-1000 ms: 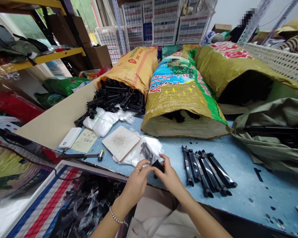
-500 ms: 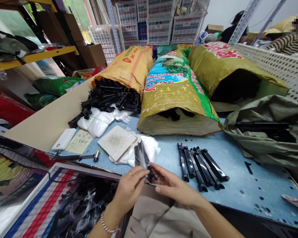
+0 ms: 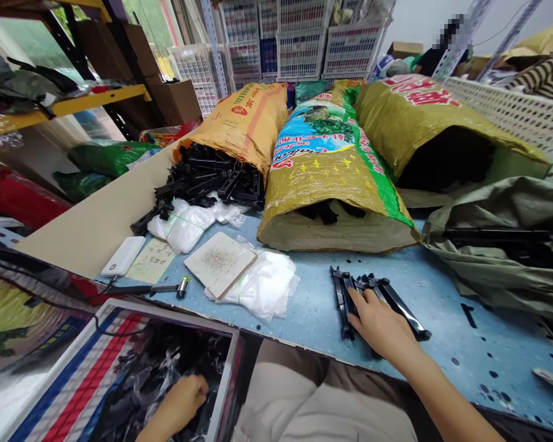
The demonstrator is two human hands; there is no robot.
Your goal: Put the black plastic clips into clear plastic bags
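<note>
My right hand (image 3: 381, 326) lies over a row of long black plastic parts (image 3: 399, 304) on the blue table (image 3: 447, 362), fingers curled down onto them. My left hand (image 3: 184, 400) is down in the box at the lower left (image 3: 120, 344), fingers closed among black parts wrapped in clear plastic (image 3: 152, 380); what it grips is hidden. A white plastic bag (image 3: 265, 285) and a beige card with small screws (image 3: 219, 263) lie on the table between the two hands.
Three big sacks lie open toward me: an orange sack (image 3: 246, 123) spilling black parts (image 3: 207, 178), a yellow-green sack (image 3: 332, 178) and an olive sack (image 3: 424, 123). A small hammer (image 3: 156, 288), a power bank (image 3: 122, 256) and a green cloth bag (image 3: 502, 245) are nearby.
Both hands left the small black part they held together. The right hand moved right onto the row of black parts; the left dropped into the box at lower left.
</note>
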